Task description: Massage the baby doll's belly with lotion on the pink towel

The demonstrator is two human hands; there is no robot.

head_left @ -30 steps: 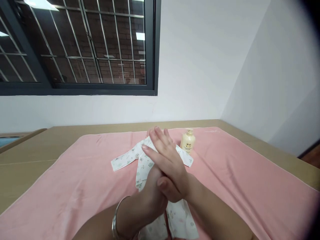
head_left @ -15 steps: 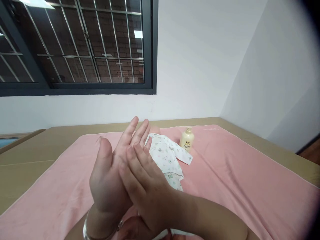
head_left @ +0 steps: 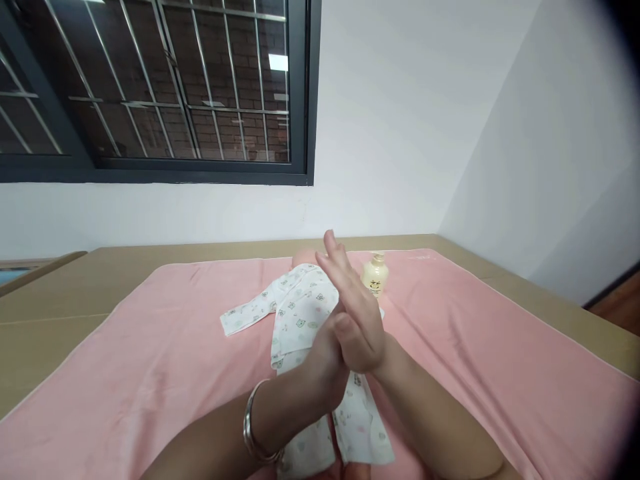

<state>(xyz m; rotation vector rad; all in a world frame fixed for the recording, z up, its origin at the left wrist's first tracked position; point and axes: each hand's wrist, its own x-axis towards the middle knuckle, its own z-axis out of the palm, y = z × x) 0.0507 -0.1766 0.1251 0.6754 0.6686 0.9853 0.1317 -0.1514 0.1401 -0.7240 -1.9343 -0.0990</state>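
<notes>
My left hand (head_left: 326, 363), with a silver bangle (head_left: 249, 427) on its wrist, presses palm to palm against my right hand (head_left: 361, 319). The right hand's fingers stretch upward and its thumb is bent over. Much of the left hand's fingers is hidden behind the right. Under and behind the hands lies a baby-sized figure in a white printed top (head_left: 303, 313) and matching trousers (head_left: 363, 423). Only the rounded top of its head (head_left: 304, 256) shows; I cannot tell whether it is a doll. Just behind the right hand stands a cream-yellow bottle (head_left: 375, 275).
A pink blanket (head_left: 185, 353) with some creases lies beneath the figure. Around it runs a tan padded surface (head_left: 60, 287). White walls (head_left: 390, 133) rise behind and to the right. A dark-framed window (head_left: 306, 100) with metal bars is at the upper left.
Both hands have turned and shifted right, from the right fingers lying across the upturned left palm to palms pressed together. The figure's left-side sleeve has come into view.
</notes>
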